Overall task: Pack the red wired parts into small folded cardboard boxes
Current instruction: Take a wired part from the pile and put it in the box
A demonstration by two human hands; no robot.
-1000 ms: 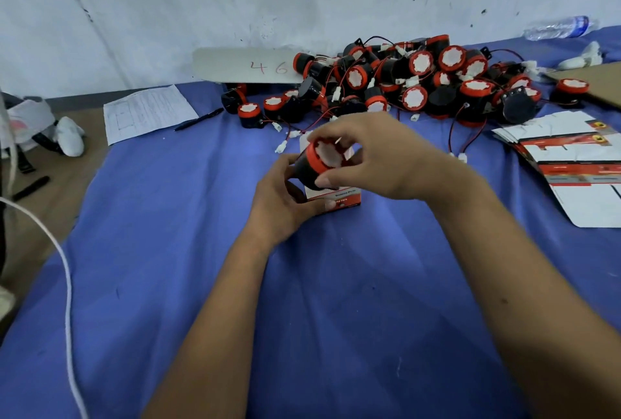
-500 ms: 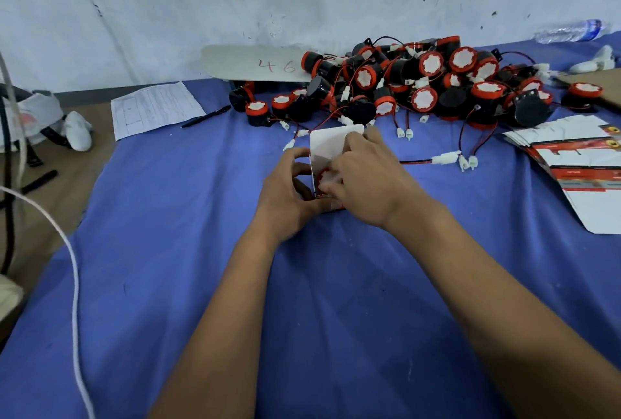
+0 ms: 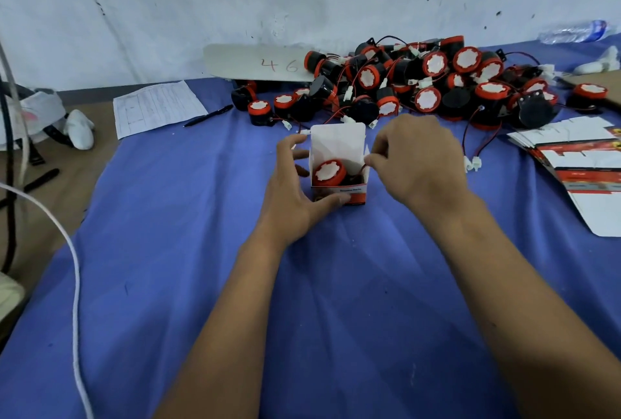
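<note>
A red part (image 3: 328, 173) lies tilted inside a small open box (image 3: 338, 163) that stands on the blue cloth (image 3: 336, 301) in the middle of the table, its white top flap upright at the back. The left hand (image 3: 295, 193) grips the box from the left, thumb across the front wall and fingers curled round the far side. The right hand (image 3: 416, 163) pinches the box's right side flap between thumb and forefinger. Behind the box is a pile of parts (image 3: 430, 86) with tangled wires. Flat boxes (image 3: 578, 163) are stacked at the right. A sheet (image 3: 158, 108) and a pen (image 3: 208, 115) lie at the left.
</note>
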